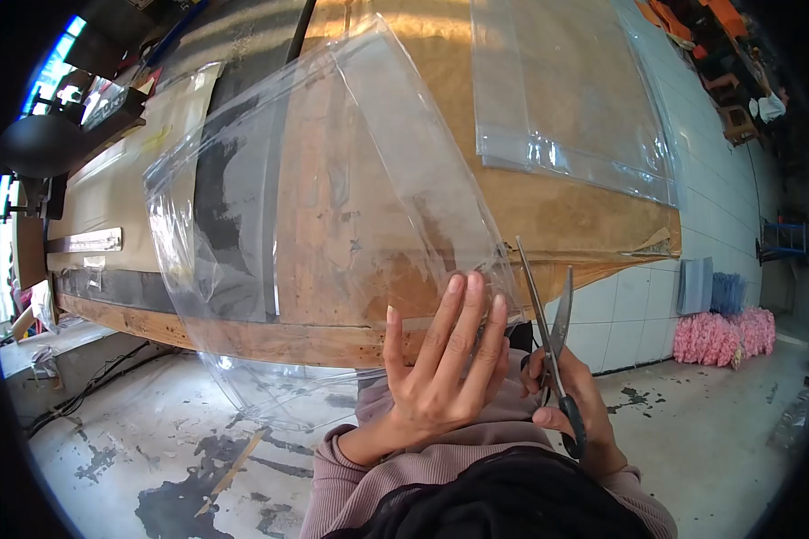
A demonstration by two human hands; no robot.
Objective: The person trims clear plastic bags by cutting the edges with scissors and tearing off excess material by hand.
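Large clear plastic sheet (333, 198) is lying skewed across the brown wooden worktable (135, 325), its near-left part overhanging the front edge. Left hand (445, 377) is reaching over the sheet's near-right corner, fingers straight and spread wide; probably steadying slippery film there. Thumb is mostly hiding, so can't tell if it's pinching anything. Right hand (593, 404) is gripping black-handled steel scissors (561, 323), fingers curling round the handles. Blades are standing apart, pointing away from the body beside that corner; likely holding them that way keeps the points clear of the left hand. Flat clear plastic pieces (571, 108) are sitting farther back at right, presumably leaving the front free for working.
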